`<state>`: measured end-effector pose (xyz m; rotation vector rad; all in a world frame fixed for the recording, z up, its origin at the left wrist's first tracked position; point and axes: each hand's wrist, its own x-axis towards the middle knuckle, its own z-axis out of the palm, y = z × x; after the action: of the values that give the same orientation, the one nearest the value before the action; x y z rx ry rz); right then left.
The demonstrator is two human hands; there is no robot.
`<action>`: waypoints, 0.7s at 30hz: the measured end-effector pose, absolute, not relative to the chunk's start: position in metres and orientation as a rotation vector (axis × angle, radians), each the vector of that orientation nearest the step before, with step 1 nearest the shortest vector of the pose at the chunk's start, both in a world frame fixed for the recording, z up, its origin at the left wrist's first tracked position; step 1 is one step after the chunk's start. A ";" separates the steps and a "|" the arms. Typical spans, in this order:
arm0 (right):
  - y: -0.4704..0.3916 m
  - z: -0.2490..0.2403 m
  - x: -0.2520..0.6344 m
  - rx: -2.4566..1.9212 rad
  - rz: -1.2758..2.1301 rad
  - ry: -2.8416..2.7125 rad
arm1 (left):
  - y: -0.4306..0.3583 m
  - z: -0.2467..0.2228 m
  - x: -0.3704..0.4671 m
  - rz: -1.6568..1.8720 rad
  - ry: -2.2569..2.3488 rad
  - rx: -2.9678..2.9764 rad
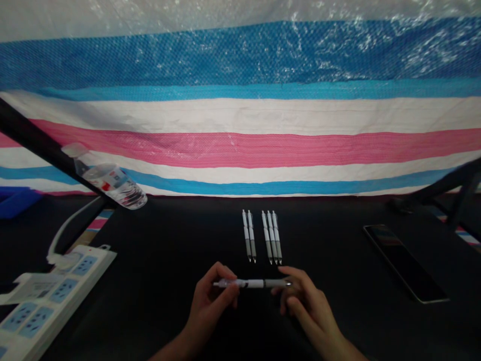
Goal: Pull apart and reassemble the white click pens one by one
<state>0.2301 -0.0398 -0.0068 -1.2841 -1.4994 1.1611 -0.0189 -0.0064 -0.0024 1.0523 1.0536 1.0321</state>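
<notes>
At six o'clock your left hand, closed, pinches a pen; your right hand, half open, curls about its tip (gripping? I can't tell). Five more pens lie at twelve.

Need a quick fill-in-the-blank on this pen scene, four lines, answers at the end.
1. The held pen has its tip toward the person's ____ hand.
2. On the table, the left group of pens contains ____ pens.
3. The right group of pens contains ____ pens.
4. The power strip lies to the ____ of the held pen.

Missing words: right; two; three; left.
</notes>
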 end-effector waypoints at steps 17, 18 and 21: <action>-0.036 -0.005 0.230 -1.339 1.108 -1.620 | -0.005 -0.001 -0.017 1.027 1.068 1.020; -0.036 -0.005 0.230 -1.350 1.108 -1.606 | -0.005 -0.001 -0.017 1.027 1.070 1.022; -0.036 -0.005 0.229 -1.375 1.074 -1.603 | -0.004 -0.002 -0.017 1.022 1.071 1.022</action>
<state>0.2290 -0.0361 -0.0046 -1.3748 -1.6031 1.0744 -0.0167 -0.0040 -0.0017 1.0222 1.0710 1.0221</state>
